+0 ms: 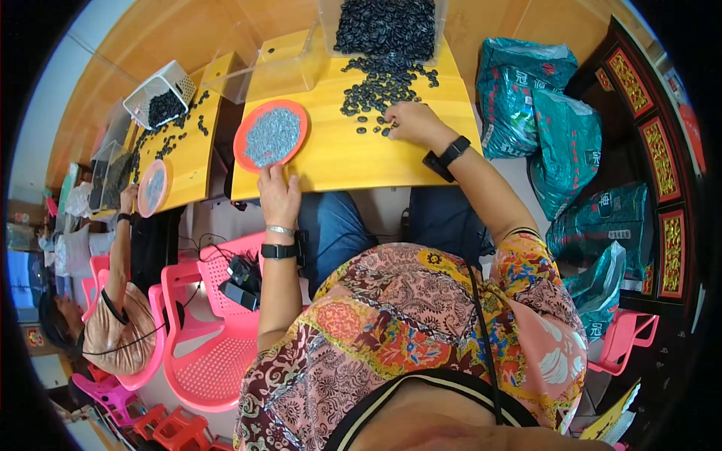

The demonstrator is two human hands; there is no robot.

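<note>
On a yellow table [331,161] stands an orange-rimmed plate [302,143] filled with small silvery metal pieces [272,137]. My left hand [278,197] lies at the table's front edge against the plate's near rim, its fingers slightly bent and apart. Farther right, my right hand [416,123] reaches down at the near side of a spread of small black round pieces [376,94]. Its fingers are curled together over them, and what they pinch is hidden. Behind the spread, a clear plastic bin [438,37] lies open toward me, heaped with more black pieces [383,28].
A clear box [282,68] stands at the table's back left. On the left, another person [120,323] works at a second yellow table [197,146] with a white basket [180,81] and a plate [153,188]. Teal sacks [519,98] stand right; pink chairs [214,361] are left.
</note>
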